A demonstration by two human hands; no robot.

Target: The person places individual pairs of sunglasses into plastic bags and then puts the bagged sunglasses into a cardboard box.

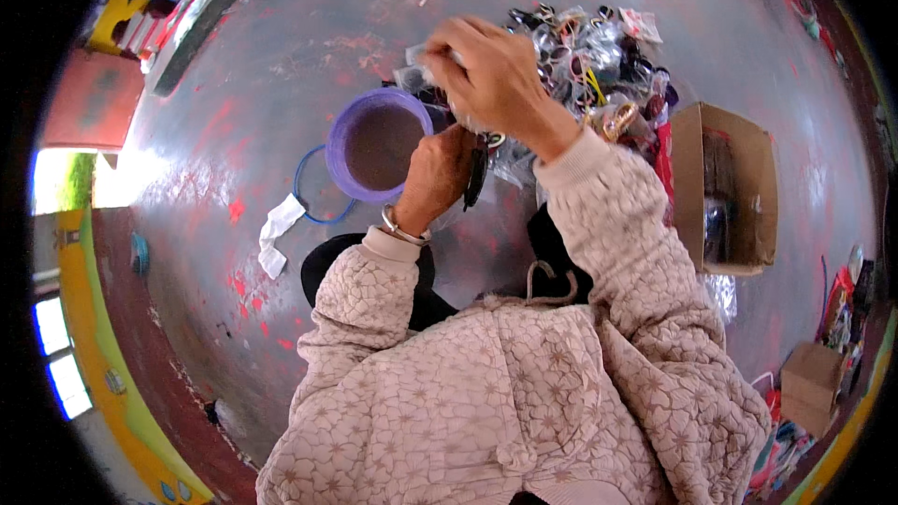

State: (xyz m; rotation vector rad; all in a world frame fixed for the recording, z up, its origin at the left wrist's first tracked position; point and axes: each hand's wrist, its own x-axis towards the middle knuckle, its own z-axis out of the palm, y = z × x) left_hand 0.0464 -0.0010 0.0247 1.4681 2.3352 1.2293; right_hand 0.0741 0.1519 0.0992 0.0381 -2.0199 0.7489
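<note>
My left hand (pixel 440 171), a bangle at its wrist, is closed on what looks like a pair of dark sunglasses (pixel 477 173), whose dark edge hangs beside the fingers. Just above it my right hand (pixel 491 75) is curled, its fingers bent round something pale that I cannot make out. Part of the grip is blurred and hidden by the hands. Left of my hands stands a purple bucket (pixel 340 145) holding murky brownish liquid. Beyond my right wrist spreads a pile of sunglasses and clear plastic wrappers (pixel 589 61).
An open cardboard box (pixel 753 187) with dark contents stands to the right. A blue hoop (pixel 309 215) and a white scrap (pixel 279 232) lie on the grey, red-marked floor at left. Another carton (pixel 812 385) sits at the lower right, among bagged goods along the wall.
</note>
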